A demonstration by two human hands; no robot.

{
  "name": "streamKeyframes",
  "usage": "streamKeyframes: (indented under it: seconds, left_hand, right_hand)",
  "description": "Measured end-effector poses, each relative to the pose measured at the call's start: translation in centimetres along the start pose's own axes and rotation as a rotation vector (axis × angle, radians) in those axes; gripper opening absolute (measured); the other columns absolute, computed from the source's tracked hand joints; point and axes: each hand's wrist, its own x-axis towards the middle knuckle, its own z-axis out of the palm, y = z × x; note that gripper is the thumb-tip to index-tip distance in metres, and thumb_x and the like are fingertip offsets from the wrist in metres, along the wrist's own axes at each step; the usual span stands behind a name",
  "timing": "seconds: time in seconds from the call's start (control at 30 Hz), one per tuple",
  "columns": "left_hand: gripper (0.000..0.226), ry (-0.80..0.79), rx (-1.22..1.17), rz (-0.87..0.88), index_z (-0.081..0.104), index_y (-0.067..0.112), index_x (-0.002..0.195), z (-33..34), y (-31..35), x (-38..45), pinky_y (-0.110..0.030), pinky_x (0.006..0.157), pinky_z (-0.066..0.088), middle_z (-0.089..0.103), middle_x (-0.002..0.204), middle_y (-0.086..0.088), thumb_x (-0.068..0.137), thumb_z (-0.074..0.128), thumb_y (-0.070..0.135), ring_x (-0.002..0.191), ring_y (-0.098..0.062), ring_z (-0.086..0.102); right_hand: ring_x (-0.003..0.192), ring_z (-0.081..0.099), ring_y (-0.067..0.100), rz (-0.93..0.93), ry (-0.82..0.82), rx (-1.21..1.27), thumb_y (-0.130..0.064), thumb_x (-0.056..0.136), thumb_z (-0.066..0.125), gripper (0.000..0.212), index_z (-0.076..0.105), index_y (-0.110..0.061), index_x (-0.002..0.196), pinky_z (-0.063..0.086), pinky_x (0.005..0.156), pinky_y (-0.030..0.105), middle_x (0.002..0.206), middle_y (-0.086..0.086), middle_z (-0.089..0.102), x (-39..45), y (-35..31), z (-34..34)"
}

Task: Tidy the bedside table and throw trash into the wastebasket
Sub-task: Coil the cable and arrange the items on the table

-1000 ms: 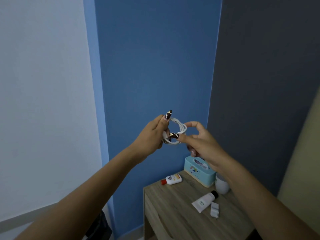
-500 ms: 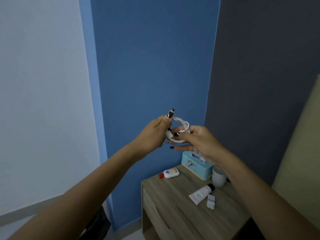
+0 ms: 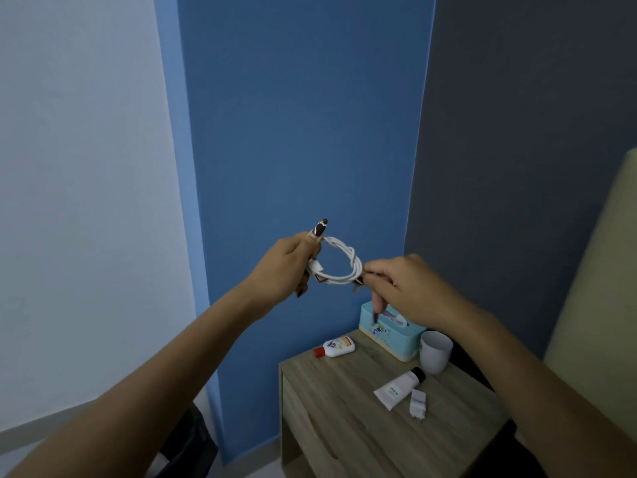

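1. Head view: left hand (image 3: 286, 267) and right hand (image 3: 406, 288) each hold a closed grip on opposite sides of a coiled white cable (image 3: 339, 262), raised well above the worktop (image 3: 344, 401).
2. Step in hand, as judged: securing the coil.
3. Next move calls for setting it down clear of the tube (image 3: 400, 388), bottle (image 3: 336, 347), cup (image 3: 435, 351) and tissue box (image 3: 387, 332).

The room is dim with a cool blue tint. The pale white wall (image 3: 79, 201) on the left is the brightest area, while the dark grey wall (image 3: 527, 150) on the right is in shade. Shadows are soft and there is no glare. Straight wall edges lean outward from wide-angle distortion. Small details look slightly soft.
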Motion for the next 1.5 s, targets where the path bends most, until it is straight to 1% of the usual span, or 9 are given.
streamKeyframes:
  seconds: [0.17, 0.3, 0.43, 0.67, 0.87, 1.07, 1.2, 1.37, 1.5]
  left_hand:
    - [0.04, 0.064, -0.013, -0.005, 0.043, 0.011, 0.077, 0.1, -0.4, 0.1, -0.025, 0.047, 0.038, 0.04, 0.058, -0.003, 0.101, 0.033, 0.041, 0.041, -0.008, 0.035]
    - [0.037, 0.036, -0.087, -0.045, 0.042, 0.01, 0.081, -0.5, 0.0, 0.0, -0.023, 0.046, 0.035, 0.035, 0.059, -0.004, 0.102, 0.033, 0.04, 0.043, -0.01, 0.03]
    - [0.041, 0.008, -0.075, -0.037, 0.042, 0.011, 0.077, -0.1, 0.6, -0.2, -0.022, 0.045, 0.035, 0.035, 0.056, -0.001, 0.101, 0.034, 0.043, 0.043, -0.01, 0.031]
    - [0.041, -0.004, -0.064, 0.011, 0.055, 0.009, 0.089, 0.8, 1.6, -0.9, -0.026, 0.048, 0.036, 0.042, 0.058, -0.002, 0.101, 0.034, 0.041, 0.049, -0.014, 0.04]
    - [0.052, 0.063, 0.035, 0.024, 0.059, 0.012, 0.1, 0.5, 2.2, -1.5, -0.032, 0.06, 0.044, 0.064, 0.076, -0.01, 0.096, 0.034, 0.057, 0.062, -0.019, 0.052]
    - [0.042, 0.201, 0.264, 0.163, 0.065, 0.015, 0.109, -0.3, 2.1, -1.9, -0.037, 0.087, 0.053, 0.071, 0.106, -0.002, 0.101, 0.033, 0.041, 0.097, -0.016, 0.066]
    - [0.028, 0.323, 0.405, 0.271, 0.064, 0.015, 0.11, -0.3, 1.7, -0.6, -0.009, 0.074, 0.043, 0.07, 0.107, 0.001, 0.1, 0.043, 0.03, 0.095, -0.01, 0.061]
    - [0.019, 0.438, 0.34, 0.295, 0.063, 0.017, 0.105, 0.2, -2.0, 3.6, -0.011, 0.066, 0.039, 0.069, 0.102, 0.007, 0.098, 0.046, 0.018, 0.089, -0.007, 0.061]
    - [0.018, 0.344, 0.314, 0.22, 0.063, 0.017, 0.106, 3.2, -9.3, 8.0, -0.01, 0.071, 0.041, 0.067, 0.103, 0.007, 0.096, 0.048, 0.014, 0.092, -0.007, 0.061]
  right_hand:
    - [0.053, 0.064, 0.011, 0.055, 0.034, 0.021, -0.04, 0.09, 0.059, 0.023, 0.069, -0.024, 0.104, 0.057, 0.06, 0.035, 0.064, -0.004, 0.067, 0.4, 0.0, 0.4]
    - [0.101, 0.06, -0.002, 0.098, -0.012, 0.224, -0.046, 0.071, 0.078, 0.097, 0.02, -0.041, 0.149, 0.055, 0.086, 0.026, 0.124, -0.029, 0.052, -0.3, -0.2, 1.1]
    - [0.122, 0.048, -0.004, 0.033, 0.149, 0.365, -0.037, 0.069, 0.082, 0.105, 0.015, -0.041, 0.15, 0.052, 0.093, 0.024, 0.147, -0.026, 0.033, -0.6, -1.8, 1.8]
    - [0.115, 0.058, 0.0, -0.1, 0.28, 0.326, -0.027, 0.078, 0.077, 0.076, 0.04, -0.024, 0.145, 0.054, 0.092, 0.027, 0.139, -0.011, 0.051, -0.2, -3.4, 2.5]
    - [0.112, 0.058, -0.002, -0.139, 0.324, 0.14, -0.032, 0.08, 0.075, 0.075, 0.04, -0.017, 0.145, 0.047, 0.098, 0.017, 0.143, -0.009, 0.049, -1.1, -3.7, 2.0]
    - [0.119, 0.058, 0.01, -0.079, 0.382, 0.12, -0.033, 0.078, 0.075, 0.073, 0.045, -0.014, 0.142, 0.048, 0.101, 0.032, 0.14, -0.004, 0.053, -1.4, -3.5, 1.8]
    - [0.124, 0.052, 0.014, 0.008, 0.433, 0.106, -0.039, 0.079, 0.073, 0.072, 0.046, -0.018, 0.142, 0.045, 0.104, 0.035, 0.137, -0.002, 0.056, -0.3, -2.2, 1.8]
    - [0.114, 0.052, 0.008, 0.149, 0.474, 0.189, -0.044, 0.076, 0.074, 0.071, 0.042, -0.036, 0.139, 0.047, 0.092, 0.028, 0.121, -0.012, 0.058, 0.7, 1.9, 3.0]
    - [0.111, 0.053, 0.009, 0.297, 0.517, 0.182, -0.041, 0.075, 0.075, 0.068, 0.044, -0.035, 0.135, 0.049, 0.089, 0.03, 0.117, -0.01, 0.06, 1.3, 8.4, 4.7]
